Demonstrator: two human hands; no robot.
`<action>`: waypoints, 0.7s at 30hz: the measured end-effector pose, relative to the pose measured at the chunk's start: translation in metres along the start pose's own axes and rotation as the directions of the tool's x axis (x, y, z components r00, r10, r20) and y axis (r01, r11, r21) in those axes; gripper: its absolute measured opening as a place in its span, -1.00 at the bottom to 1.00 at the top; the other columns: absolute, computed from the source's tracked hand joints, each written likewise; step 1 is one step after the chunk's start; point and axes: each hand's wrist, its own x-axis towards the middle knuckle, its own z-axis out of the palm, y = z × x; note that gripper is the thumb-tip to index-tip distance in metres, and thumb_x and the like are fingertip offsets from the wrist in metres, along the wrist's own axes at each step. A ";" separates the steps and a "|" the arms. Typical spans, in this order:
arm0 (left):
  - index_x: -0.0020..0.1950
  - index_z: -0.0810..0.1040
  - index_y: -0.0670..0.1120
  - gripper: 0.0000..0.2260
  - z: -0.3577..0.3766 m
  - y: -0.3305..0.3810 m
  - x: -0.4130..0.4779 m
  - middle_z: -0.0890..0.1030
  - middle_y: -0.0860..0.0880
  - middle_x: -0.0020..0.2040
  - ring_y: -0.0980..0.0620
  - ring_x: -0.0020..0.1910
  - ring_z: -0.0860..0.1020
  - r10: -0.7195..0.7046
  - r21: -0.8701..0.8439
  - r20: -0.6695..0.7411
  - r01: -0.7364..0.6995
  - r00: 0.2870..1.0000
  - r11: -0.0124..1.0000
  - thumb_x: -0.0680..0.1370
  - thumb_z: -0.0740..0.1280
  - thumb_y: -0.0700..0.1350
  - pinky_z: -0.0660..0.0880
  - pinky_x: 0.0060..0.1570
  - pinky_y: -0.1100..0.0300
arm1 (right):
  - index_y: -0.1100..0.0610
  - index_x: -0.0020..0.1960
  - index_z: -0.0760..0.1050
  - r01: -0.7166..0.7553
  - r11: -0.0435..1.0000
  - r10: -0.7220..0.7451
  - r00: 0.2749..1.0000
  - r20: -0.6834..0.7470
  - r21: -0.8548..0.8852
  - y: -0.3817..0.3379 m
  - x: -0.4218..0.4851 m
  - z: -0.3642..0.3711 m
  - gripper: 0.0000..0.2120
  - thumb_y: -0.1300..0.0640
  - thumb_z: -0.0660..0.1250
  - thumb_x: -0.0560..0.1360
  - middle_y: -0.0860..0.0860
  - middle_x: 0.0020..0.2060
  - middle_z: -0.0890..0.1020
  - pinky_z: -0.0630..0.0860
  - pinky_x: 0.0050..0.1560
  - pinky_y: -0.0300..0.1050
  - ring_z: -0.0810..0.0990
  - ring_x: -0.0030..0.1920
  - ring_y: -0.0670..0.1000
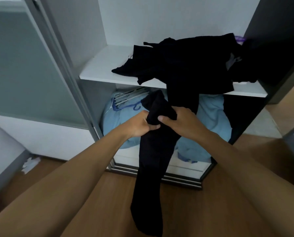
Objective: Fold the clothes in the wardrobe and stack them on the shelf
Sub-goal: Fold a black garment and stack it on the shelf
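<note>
Fingers of my left hand [139, 125] and my right hand [181, 123] are curled tight round a bunched part of a long black garment [151, 168]. I hold it in front of the wardrobe, just below the front edge of the white shelf [100, 65], and its free end hangs down over the wooden floor [180, 202]. Another black length runs from behind my right hand up over the shelf's front edge to a loose heap of black clothes [185, 62] on the shelf's right half, and under the shelf lie blue bedding [211, 115] and white hangers [130, 97].

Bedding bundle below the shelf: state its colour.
Light blue; the bedding bundle shows best in the head view.
</note>
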 end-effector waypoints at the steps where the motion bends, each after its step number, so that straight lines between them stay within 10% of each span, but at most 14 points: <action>1: -0.21 0.64 0.16 -0.74 -0.005 -0.008 -0.012 0.67 0.23 -0.28 0.30 -0.22 0.63 -0.004 -0.014 0.017 0.005 1.000 1.000 0.57 0.41 -0.19 0.48 -0.19 0.43 | 0.11 -0.17 0.51 -0.008 0.999 0.008 1.000 0.001 0.037 -0.003 -0.002 0.009 -0.69 -0.12 0.34 0.56 0.02 -0.25 0.63 0.52 -0.14 -0.01 0.62 -0.20 0.04; 8: 0.12 0.64 -0.01 -0.84 -0.059 -0.064 -0.100 0.73 0.07 0.00 0.13 0.03 0.67 -0.044 -0.351 0.228 0.125 0.973 0.928 0.58 0.39 0.00 0.55 -0.04 0.33 | 0.16 -0.26 0.46 -0.017 0.956 0.034 0.998 -0.053 0.292 -0.055 -0.017 0.090 -0.69 0.06 0.32 0.62 0.08 -0.38 0.50 0.35 -0.32 -0.14 0.48 -0.36 -0.05; 15: 0.34 0.50 -0.01 -0.57 -0.111 -0.116 -0.147 0.60 0.02 0.22 0.02 0.21 0.57 -0.255 -0.242 -0.012 0.245 0.967 0.939 0.51 0.48 0.03 0.56 0.21 -0.02 | 0.13 -0.28 0.43 -0.098 0.893 0.117 0.993 -0.016 0.439 -0.096 -0.043 0.123 -0.69 0.10 0.34 0.61 -0.01 -0.38 0.49 0.39 -0.33 -0.28 0.49 -0.34 -0.07; 21: 0.04 0.67 -0.10 -0.89 -0.113 -0.134 -0.161 0.70 -0.07 -0.01 0.11 -0.02 0.62 -0.137 -0.367 -0.113 0.087 0.984 0.926 0.54 0.43 -0.25 0.51 0.14 0.22 | 0.24 -0.27 0.44 -0.185 0.877 0.145 0.982 0.125 0.444 -0.106 -0.069 0.150 -0.69 0.17 0.31 0.63 -0.20 -0.53 0.51 0.35 -0.46 -0.44 0.49 -0.52 -0.24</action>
